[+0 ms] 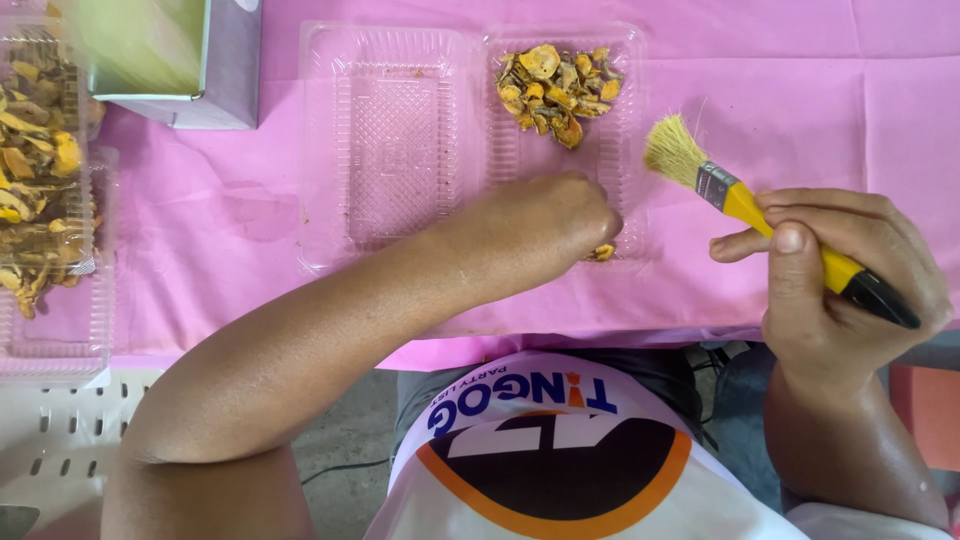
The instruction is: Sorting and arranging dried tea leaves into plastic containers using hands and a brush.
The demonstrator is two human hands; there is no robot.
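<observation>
My left hand reaches into the near end of the right half of an open clear plastic clamshell tray, fingers closed on a dried yellow-orange piece. A heap of similar dried pieces lies at the far end of that half. The left half of the tray holds nothing. My right hand grips a paintbrush with a yellow and black handle, its pale bristles pointing up-left beside the tray's right edge.
A pink cloth covers the table. More clear trays with dried pieces stand at the left edge. A grey-green box sits at the back left. A white perforated crate is below the table's left edge.
</observation>
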